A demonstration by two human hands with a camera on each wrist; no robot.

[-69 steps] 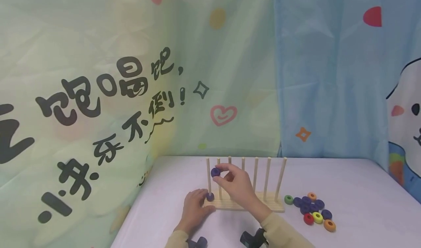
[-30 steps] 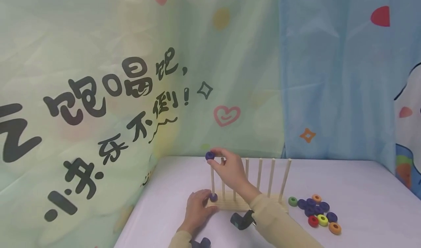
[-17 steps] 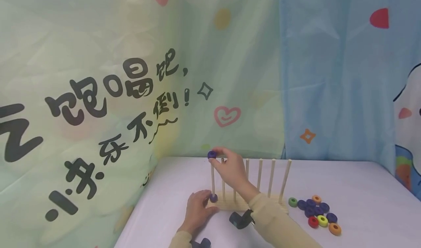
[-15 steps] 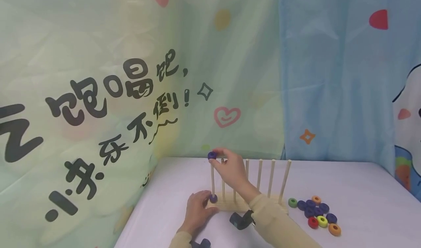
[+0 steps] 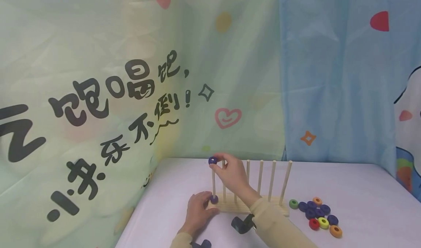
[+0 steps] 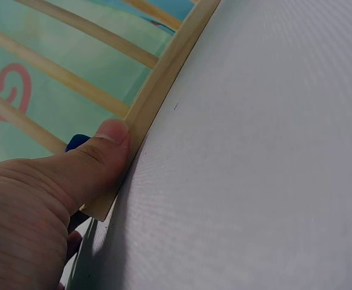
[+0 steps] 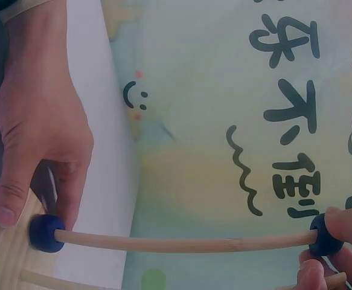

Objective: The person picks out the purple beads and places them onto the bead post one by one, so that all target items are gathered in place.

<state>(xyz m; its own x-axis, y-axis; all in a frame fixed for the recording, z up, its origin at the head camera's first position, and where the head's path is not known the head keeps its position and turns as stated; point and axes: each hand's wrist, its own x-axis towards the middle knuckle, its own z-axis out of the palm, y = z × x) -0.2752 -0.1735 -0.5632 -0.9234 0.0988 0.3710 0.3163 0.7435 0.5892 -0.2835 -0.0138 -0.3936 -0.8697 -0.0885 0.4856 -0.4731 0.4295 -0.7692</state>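
As the head view shows, left hand (image 5: 196, 211) grips the rack (image 5: 230, 206) and right hand (image 5: 235, 173) pinches a purple ring (image 5: 210, 162) atop the leftmost peg (image 5: 213, 182); loose rings (image 5: 310, 214) lie toward the right edge of the tabletop (image 5: 361, 193). Left wrist: thumb (image 6: 94, 157) on rack. Right wrist: second ring (image 7: 41, 233), peg's foot.

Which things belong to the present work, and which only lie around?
In use: left hand, right hand, peg rack, held purple ring, threaded purple ring.

Lying about, perhaps for later: loose purple rings, green ring, red ring, yellow ring, orange rings.
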